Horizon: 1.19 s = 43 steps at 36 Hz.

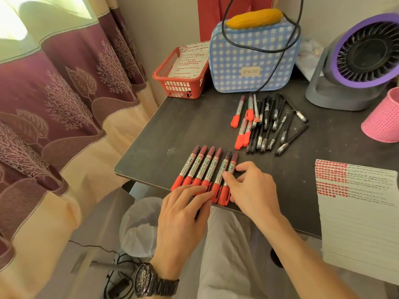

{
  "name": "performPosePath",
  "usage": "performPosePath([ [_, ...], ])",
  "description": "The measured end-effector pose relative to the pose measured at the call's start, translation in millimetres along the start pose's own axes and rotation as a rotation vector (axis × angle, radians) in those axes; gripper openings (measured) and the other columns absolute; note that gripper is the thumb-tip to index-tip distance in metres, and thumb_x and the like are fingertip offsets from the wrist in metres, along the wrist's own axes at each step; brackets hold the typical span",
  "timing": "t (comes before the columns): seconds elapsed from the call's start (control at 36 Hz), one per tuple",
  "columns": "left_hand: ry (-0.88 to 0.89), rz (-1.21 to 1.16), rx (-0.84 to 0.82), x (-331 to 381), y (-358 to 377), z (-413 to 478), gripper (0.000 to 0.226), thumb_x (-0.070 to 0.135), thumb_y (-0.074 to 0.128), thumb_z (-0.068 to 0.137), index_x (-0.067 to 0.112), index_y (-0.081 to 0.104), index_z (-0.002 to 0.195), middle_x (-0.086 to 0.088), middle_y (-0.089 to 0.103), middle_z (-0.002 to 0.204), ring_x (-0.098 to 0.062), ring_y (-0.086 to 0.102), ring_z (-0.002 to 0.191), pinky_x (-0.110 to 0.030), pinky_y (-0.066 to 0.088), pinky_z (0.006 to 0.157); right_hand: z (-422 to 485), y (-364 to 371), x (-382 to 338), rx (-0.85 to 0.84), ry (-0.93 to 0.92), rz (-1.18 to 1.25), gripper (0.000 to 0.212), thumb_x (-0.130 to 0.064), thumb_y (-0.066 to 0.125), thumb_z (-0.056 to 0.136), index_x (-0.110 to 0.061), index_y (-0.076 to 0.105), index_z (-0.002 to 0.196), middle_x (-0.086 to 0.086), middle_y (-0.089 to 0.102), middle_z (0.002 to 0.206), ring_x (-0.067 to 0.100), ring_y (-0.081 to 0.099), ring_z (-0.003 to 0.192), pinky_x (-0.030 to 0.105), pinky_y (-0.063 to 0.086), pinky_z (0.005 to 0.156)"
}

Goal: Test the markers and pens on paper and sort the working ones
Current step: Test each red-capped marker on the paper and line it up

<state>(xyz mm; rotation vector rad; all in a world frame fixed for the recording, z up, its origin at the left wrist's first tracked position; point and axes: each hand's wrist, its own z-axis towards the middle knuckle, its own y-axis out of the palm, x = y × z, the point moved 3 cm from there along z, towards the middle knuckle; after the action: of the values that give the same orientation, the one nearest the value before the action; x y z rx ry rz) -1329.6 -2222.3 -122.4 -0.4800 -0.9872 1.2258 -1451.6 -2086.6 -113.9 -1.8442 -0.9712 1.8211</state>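
Several red markers (203,167) lie side by side in a neat row near the front edge of the dark table (172,130). My left hand (183,214) rests flat with its fingertips on the row's red caps. My right hand (252,186) touches the rightmost marker with thumb and fingers spread. Farther back lies a loose pile of black pens (272,126) with a few red markers (244,130) beside it. A lined paper (356,203) at the right carries rows of red and black test marks.
A red basket (179,76) with marked paper stands at the back left, next to a blue checked case (252,59). A grey and purple fan (354,67) and a pink mesh cup (384,117) stand at the right. A lined bin (138,225) sits below the table.
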Motion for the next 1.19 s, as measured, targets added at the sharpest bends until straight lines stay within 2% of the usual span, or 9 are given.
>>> performPosePath([
  [0.31,-0.027,0.004,-0.045,1,-1,2,0.021,0.031,0.067,0.095,0.028,0.076,0.113,0.013,0.069,0.118,-0.011,0.060,0.118,-0.035,0.048,0.097,-1,-2,0,-0.019,0.012,0.138,0.030,-0.052,0.067,0.091,-0.028,0.059,0.107,-0.024,0.066,0.054,0.002,0.069,0.061,0.040,0.060,0.077],
  [0.5,-0.019,0.018,-0.067,6,-8,9,0.020,0.031,0.067,0.095,0.032,0.074,0.114,0.017,0.067,0.118,-0.006,0.058,0.118,-0.029,0.046,0.097,-5,-12,3,-0.054,0.025,0.206,0.027,-0.051,0.064,0.092,-0.030,0.061,0.109,-0.023,0.070,0.061,0.004,0.071,0.064,0.042,0.059,0.081],
  [0.58,0.015,-0.001,-0.031,8,-12,20,0.020,0.038,0.058,0.099,0.034,0.074,0.111,0.021,0.066,0.117,-0.004,0.056,0.115,-0.027,0.044,0.095,-10,-24,12,0.027,-0.009,0.174,0.027,-0.050,0.062,0.092,-0.031,0.062,0.111,-0.019,0.071,0.074,0.005,0.071,0.073,0.038,0.058,0.077],
  [0.67,0.010,-0.002,-0.018,14,-13,39,0.024,0.041,0.054,0.098,0.034,0.075,0.106,0.021,0.066,0.114,-0.006,0.057,0.113,-0.030,0.046,0.092,-18,-35,25,0.156,-0.119,0.073,0.022,-0.041,0.064,0.093,-0.032,0.063,0.112,-0.019,0.067,0.095,-0.004,0.063,0.079,0.012,0.044,0.065],
  [0.72,0.004,0.002,-0.036,22,-11,58,0.024,0.040,0.054,0.096,0.034,0.075,0.106,0.019,0.067,0.114,-0.008,0.059,0.113,-0.031,0.047,0.090,-21,-40,32,0.194,-0.179,-0.023,0.025,-0.030,0.068,0.093,-0.027,0.066,0.118,-0.010,0.067,0.113,0.000,0.058,0.095,0.007,0.037,0.075],
  [0.86,-0.067,0.055,-0.305,33,22,121,0.026,0.045,0.053,0.097,0.040,0.067,0.117,0.019,0.061,0.126,-0.011,0.051,0.120,-0.036,0.046,0.098,-23,-32,48,0.079,-0.194,-0.384,0.052,-0.045,0.049,0.101,-0.023,0.051,0.148,0.000,0.042,0.159,0.018,0.029,0.151,0.036,0.027,0.121],
  [0.97,-0.182,0.091,-0.490,23,57,174,0.037,0.047,0.053,0.096,0.034,0.061,0.129,0.006,0.057,0.134,-0.019,0.050,0.125,-0.040,0.046,0.101,-26,-31,50,0.083,-0.208,-0.419,0.053,-0.046,0.057,0.096,-0.019,0.060,0.142,0.006,0.049,0.154,0.024,0.040,0.147,0.041,0.028,0.118],
  [1.11,-0.291,0.149,-0.533,12,92,222,0.046,0.047,0.050,0.098,0.023,0.054,0.137,-0.003,0.054,0.140,-0.026,0.053,0.126,-0.039,0.045,0.096,-24,-29,56,0.008,-0.241,-0.353,0.061,-0.052,0.030,0.103,-0.025,0.034,0.158,-0.001,0.020,0.168,0.018,0.009,0.157,0.033,-0.003,0.122],
  [1.19,-0.336,0.185,-0.555,8,106,236,0.051,0.052,0.046,0.098,0.020,0.054,0.137,-0.006,0.056,0.137,-0.029,0.055,0.123,-0.040,0.045,0.095,-25,-35,51,0.027,-0.223,-0.343,0.056,-0.048,0.047,0.099,-0.021,0.054,0.147,0.004,0.043,0.159,0.022,0.033,0.151,0.038,0.017,0.120],
])
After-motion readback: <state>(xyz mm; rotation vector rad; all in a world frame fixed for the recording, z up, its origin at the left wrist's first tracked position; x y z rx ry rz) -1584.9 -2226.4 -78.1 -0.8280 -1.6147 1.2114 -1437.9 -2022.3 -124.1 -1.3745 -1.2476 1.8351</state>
